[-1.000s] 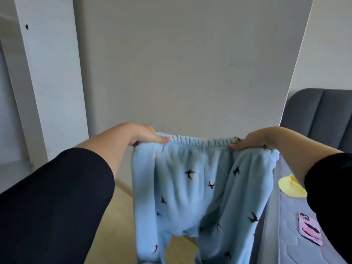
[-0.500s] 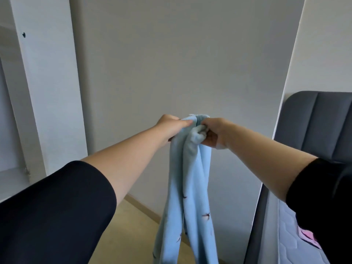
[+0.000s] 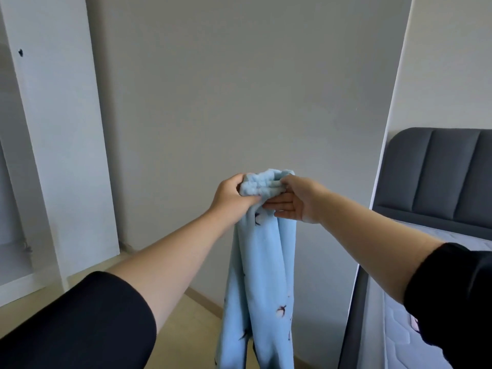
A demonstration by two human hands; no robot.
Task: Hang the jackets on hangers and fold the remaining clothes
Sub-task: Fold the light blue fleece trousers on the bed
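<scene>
Fingers (image 3: 250, 199) of left hand (image 3: 231, 198) curled round the bunched waistband (image 3: 262, 186), full grip. The right hand (image 3: 300, 202) has its thumb over the top of the waistband and probably pinches it against the index finger. That contact is partly hidden. Its lower fingers lie straight, off the cloth.

The pants (image 3: 263, 275) hang in the air from both hands, doubled leg on leg. They are in front of the wall (image 3: 239, 89), above the floor (image 3: 186, 328) and left of the bed (image 3: 394, 336).

Handling (judgement): fleece, so soft, light and limp. It looks grippy rather than slick, and nothing about it is fragile. The elastic waistband is the firmest hold; the next fold needs the leg ends, which are out of frame.

Labels: none legible, only a small dark bird print.
</scene>
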